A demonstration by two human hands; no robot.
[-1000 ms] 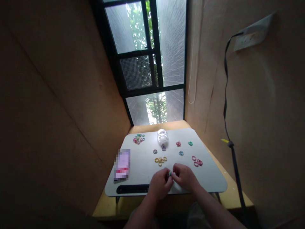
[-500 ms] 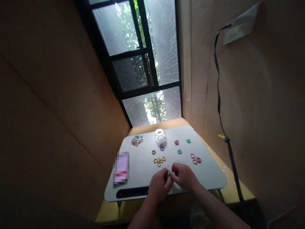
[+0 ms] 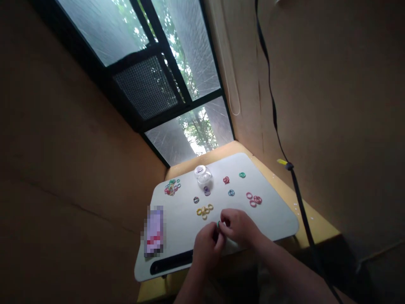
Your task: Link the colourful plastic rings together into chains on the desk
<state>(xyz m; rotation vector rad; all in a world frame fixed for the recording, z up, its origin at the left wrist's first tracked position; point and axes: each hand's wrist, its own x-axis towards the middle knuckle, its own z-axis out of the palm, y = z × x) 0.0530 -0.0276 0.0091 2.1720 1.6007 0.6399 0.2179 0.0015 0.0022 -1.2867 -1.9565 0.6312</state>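
Low over the front of a white lap table, my left hand and my right hand meet. Their closed fingertips pinch a small green ring-shaped band, partly hidden by the fingers. Just beyond them lies a cluster of yellow bands. Pink bands are to the right of it. Farther back are small groups of blue bands, red bands, green bands, purple bands and dark bands.
A clear jar stands at the back of the table, and a mixed pile of bands lies back left. A blurred purple packet is at the left, near a black slot. A dark cable hangs on the right.
The camera view has tilted and shifted, so the table appears rotated and slightly farther left. Both hands still pinch the green band, which shows now as a thin edge-on loop.
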